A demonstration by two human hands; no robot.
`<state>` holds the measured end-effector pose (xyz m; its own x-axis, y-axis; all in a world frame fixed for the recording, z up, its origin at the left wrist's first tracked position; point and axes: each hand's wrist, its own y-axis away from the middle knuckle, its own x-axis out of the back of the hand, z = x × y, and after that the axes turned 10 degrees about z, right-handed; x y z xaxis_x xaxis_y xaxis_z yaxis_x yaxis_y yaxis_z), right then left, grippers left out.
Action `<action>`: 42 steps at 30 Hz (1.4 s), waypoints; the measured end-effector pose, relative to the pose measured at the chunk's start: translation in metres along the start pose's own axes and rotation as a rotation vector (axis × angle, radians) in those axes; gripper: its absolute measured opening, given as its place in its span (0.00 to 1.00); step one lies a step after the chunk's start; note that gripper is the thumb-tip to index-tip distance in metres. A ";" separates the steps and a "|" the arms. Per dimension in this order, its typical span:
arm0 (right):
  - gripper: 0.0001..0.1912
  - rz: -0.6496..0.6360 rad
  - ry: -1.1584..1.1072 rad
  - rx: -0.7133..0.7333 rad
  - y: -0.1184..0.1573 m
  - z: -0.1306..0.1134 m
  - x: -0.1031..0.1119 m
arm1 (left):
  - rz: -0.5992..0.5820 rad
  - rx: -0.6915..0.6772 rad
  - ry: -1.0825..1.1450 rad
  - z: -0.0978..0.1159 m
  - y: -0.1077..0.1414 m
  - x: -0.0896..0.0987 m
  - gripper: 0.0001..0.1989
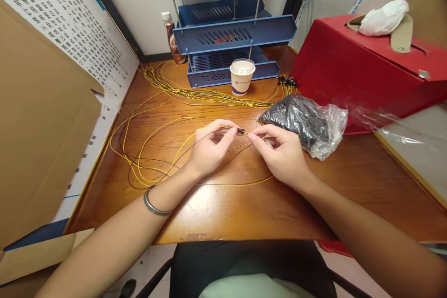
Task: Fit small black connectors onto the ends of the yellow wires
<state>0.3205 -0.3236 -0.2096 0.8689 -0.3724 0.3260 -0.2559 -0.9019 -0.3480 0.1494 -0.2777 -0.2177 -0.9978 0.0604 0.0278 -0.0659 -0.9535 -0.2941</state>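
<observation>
Over the middle of the wooden table, my left hand point(209, 151) pinches a small black connector point(240, 131) between thumb and fingertips. My right hand point(284, 151), just to its right, is closed in a pinch on a thin yellow wire point(246, 133) at the connector's end. Whether the wire sits inside the connector is too small to tell. Loose yellow and black wires point(139, 162) loop across the table to the left of my hands. Behind my right hand lies a clear plastic bag point(303, 121) filled with small black pieces.
A long bundle of yellow and black wires point(195, 95) lies behind, with black connectors point(287, 82) at its right end. Further back stand a paper cup point(242, 79), a blue tiered rack point(233, 36) and a bottle point(172, 39). A red box point(349, 70) is at right, cardboard point(45, 116) at left.
</observation>
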 end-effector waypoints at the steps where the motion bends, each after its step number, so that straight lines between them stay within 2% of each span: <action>1: 0.09 -0.001 0.001 0.003 0.000 0.000 0.000 | -0.007 0.003 -0.001 0.001 0.000 0.000 0.11; 12: 0.09 -0.026 0.013 0.004 -0.001 0.001 0.000 | -0.060 0.016 -0.041 0.001 0.001 0.001 0.10; 25: 0.09 -0.023 0.022 -0.001 0.000 0.002 0.001 | 0.049 -0.013 0.002 -0.002 -0.001 0.000 0.12; 42: 0.10 -0.034 0.027 0.009 0.001 0.005 0.001 | -0.080 0.005 -0.065 -0.001 0.001 0.002 0.08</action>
<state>0.3230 -0.3236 -0.2146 0.8651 -0.3475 0.3617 -0.2227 -0.9122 -0.3439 0.1475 -0.2782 -0.2189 -0.9867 0.1168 0.1129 -0.1447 -0.9479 -0.2837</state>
